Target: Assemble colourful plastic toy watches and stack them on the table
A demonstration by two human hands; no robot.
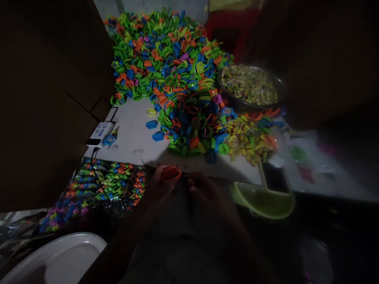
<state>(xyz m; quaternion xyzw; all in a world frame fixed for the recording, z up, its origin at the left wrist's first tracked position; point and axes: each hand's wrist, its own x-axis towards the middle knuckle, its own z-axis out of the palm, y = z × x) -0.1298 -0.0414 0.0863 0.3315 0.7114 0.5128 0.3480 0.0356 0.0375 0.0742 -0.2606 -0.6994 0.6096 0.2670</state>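
My left hand (160, 186) is closed around an orange looped plastic toy piece (171, 172), held just off the near edge of the white table (132, 136). Close to its right, apart from the piece, my right hand (205, 191) has its fingers curled together; whatever they hold, if anything, is too dark to make out. Beyond both hands, a loose heap of similar looped toy pieces (166, 67) in green, blue, orange and pink covers much of the table. Small yellow plastic parts (247, 136) lie in a pile to the right.
A metal bowl (251, 105) of small pale pieces stands at the right. Nearer are a phone (275, 179) and a yellow-green basin (272, 211) below the edge. At left are a white device (100, 132) with a cable, bagged pieces (112, 179) and a white round tub (79, 244).
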